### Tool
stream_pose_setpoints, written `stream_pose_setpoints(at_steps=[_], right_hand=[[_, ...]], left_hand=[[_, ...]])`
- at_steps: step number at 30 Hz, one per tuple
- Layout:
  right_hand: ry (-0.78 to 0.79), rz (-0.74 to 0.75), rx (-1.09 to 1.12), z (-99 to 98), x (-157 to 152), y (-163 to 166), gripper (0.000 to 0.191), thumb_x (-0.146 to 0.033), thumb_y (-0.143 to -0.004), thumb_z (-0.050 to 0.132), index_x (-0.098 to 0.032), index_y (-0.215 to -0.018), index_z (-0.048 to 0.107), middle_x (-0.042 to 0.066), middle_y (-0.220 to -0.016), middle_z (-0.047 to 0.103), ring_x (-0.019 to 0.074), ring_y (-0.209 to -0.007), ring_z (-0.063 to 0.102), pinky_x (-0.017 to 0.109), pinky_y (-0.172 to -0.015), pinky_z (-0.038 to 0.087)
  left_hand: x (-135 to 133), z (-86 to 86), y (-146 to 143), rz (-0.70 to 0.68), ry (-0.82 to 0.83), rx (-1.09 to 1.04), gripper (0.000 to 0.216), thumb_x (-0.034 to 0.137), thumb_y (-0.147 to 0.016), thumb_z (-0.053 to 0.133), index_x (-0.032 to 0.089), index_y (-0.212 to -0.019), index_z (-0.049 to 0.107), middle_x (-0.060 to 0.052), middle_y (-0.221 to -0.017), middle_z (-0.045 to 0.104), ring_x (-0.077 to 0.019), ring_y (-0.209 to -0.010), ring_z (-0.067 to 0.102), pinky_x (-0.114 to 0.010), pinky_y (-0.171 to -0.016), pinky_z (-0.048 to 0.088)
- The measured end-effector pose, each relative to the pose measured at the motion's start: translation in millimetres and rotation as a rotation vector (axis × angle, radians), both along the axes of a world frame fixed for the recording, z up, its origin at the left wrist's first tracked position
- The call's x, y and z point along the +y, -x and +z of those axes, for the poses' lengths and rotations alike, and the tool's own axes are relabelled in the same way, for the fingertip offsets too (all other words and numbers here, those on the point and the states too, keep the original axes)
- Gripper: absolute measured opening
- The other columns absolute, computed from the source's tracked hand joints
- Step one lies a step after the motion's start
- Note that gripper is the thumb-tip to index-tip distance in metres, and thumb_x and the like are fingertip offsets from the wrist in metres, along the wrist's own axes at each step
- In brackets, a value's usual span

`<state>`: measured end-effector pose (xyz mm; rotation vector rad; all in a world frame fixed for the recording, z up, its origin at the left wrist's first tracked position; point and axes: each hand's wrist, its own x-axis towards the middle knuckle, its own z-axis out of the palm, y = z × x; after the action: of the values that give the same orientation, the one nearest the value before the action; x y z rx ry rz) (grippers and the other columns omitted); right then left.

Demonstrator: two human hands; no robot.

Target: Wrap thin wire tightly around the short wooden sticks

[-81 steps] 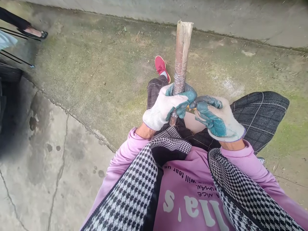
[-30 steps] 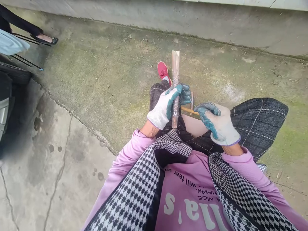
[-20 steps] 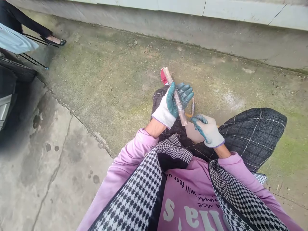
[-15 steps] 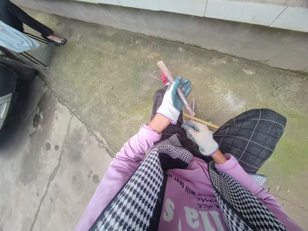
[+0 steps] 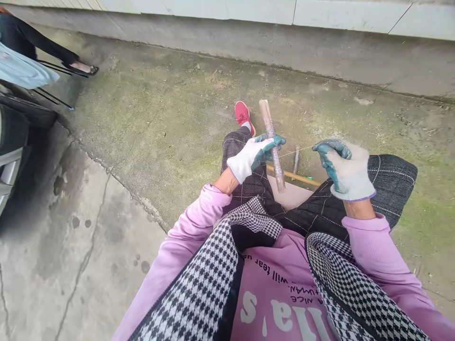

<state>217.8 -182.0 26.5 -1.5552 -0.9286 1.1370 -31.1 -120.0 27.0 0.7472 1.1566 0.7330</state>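
My left hand point(image 5: 253, 155), in a white glove with a green coated palm, grips a wooden stick point(image 5: 265, 113) round its middle. Silvery thread or wire is wound about the stick's central part, and both ends are bare. A thin strand point(image 5: 296, 151) runs taut from the winding to my right hand point(image 5: 344, 166), which is gloved alike and pinches it between thumb and fingers above my right thigh. Below the strand, a smaller wound stick point(image 5: 296, 160) stands near a yellowish rod point(image 5: 300, 177) that lies across between my legs. Beneath the rod shows a pale flat surface point(image 5: 289, 193).
My foot in a red shoe point(image 5: 241, 113) rests on mossy concrete ground point(image 5: 170, 123). A low wall point(image 5: 337, 61) runs along the far side. At the upper left are another person's leg point(image 5: 46, 42), thin dark poles and a car wheel point(image 5: 10, 161).
My right hand has moved right and away from my body, drawing the strand out. My left hand has turned the stick more upright and lowered it slightly.
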Motion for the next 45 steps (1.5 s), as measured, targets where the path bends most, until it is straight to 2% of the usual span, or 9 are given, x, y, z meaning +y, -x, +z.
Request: stream_pose_setpoints(at_steps=[8,13,16,20,25,33,38,42,45], right_hand=[[0.236,0.146,0.013,-58.2,-25,41,0.041,-0.065,-0.073,0.089,-0.027,-0.082,0.077,-0.002,-0.064,0.064,0.0176,-0.059,0.051,0.033,-0.053,0.038],[0.194,0.398,0.017,-37.0,-62,59,0.030,-0.055,-0.089,0.084,-0.027,-0.096,0.092,0.004,-0.084,0.083,0.0233,-0.077,0.074,0.036,-0.072,0.060],[0.101,0.397,-0.006,-11.0,-55,44,0.021,-0.047,-0.091,0.086,-0.030,-0.099,0.095,0.005,-0.098,0.090,0.0274,-0.093,0.082,0.039,-0.083,0.067],[-0.012,0.208,-0.025,6.7,-18,9,0.012,-0.037,-0.083,0.090,-0.028,-0.090,0.091,0.004,-0.087,0.084,0.0236,-0.078,0.075,0.036,-0.067,0.060],[0.090,0.117,-0.099,-11.0,24,-19,0.004,-0.023,-0.089,0.090,-0.019,-0.089,0.088,-0.004,-0.064,0.068,0.0102,-0.054,0.049,0.029,-0.050,0.033],[0.122,0.128,-0.173,-22.2,50,-47,0.012,-0.007,-0.090,0.087,-0.017,-0.083,0.090,-0.004,-0.057,0.066,0.0060,-0.050,0.046,0.029,-0.048,0.029],[-0.031,0.170,-0.258,0.9,15,-35,0.005,-0.031,-0.090,0.095,-0.026,-0.091,0.092,0.004,-0.083,0.084,0.0196,-0.073,0.069,0.031,-0.057,0.048],[-0.023,0.251,-0.218,-7.8,-10,-8,0.015,-0.042,-0.089,0.086,-0.030,-0.095,0.092,0.005,-0.096,0.090,0.0294,-0.089,0.081,0.043,-0.078,0.066],[0.057,0.283,-0.159,-29.1,-22,10,0.030,-0.049,-0.086,0.079,-0.027,-0.100,0.094,0.005,-0.096,0.089,0.0269,-0.083,0.080,0.040,-0.075,0.066]], left_hand=[[6,0.5,-5,0.240,-0.054,-0.155,0.030,0.045,-0.110,0.086,0.024,-0.131,0.086,-0.009,-0.120,0.087,-0.0253,-0.125,0.084,-0.037,-0.104,0.071],[14,-2.9,-5,0.311,-0.212,0.032,0.038,0.038,-0.095,0.098,0.022,-0.128,0.087,-0.009,-0.125,0.089,-0.0255,-0.129,0.081,-0.040,-0.113,0.067],[10,-5.9,-2,0.191,-0.241,0.150,0.034,0.028,-0.085,0.103,0.019,-0.113,0.087,-0.010,-0.123,0.090,-0.0278,-0.129,0.080,-0.041,-0.118,0.064],[5,-4.8,1,-0.016,-0.089,0.120,0.030,0.030,-0.085,0.102,0.016,-0.107,0.087,-0.008,-0.101,0.086,-0.0231,-0.100,0.080,-0.038,-0.101,0.068],[-3,9.6,7,-0.264,0.010,-0.066,0.042,0.049,-0.093,0.102,0.016,-0.113,0.086,-0.001,-0.081,0.072,-0.0155,-0.074,0.074,-0.032,-0.080,0.066],[-36,-3.9,2,-0.721,-0.042,0.175,0.034,0.046,-0.096,0.097,0.022,-0.090,0.073,0.000,-0.069,0.068,-0.0128,-0.052,0.057,-0.028,-0.047,0.042],[-26,-10.3,-1,-0.450,0.015,0.258,0.029,0.033,-0.101,0.092,0.022,-0.095,0.066,0.003,-0.069,0.069,-0.0127,-0.050,0.064,-0.026,-0.053,0.051],[-10,-8.3,0,-0.164,0.162,-0.026,0.030,0.041,-0.108,0.089,0.017,-0.112,0.071,-0.009,-0.089,0.086,-0.0225,-0.080,0.087,-0.041,-0.091,0.074],[-2,-7.0,2,0.024,0.207,-0.214,0.031,0.044,-0.117,0.078,0.015,-0.124,0.074,-0.018,-0.112,0.092,-0.0302,-0.116,0.092,-0.052,-0.121,0.070]])
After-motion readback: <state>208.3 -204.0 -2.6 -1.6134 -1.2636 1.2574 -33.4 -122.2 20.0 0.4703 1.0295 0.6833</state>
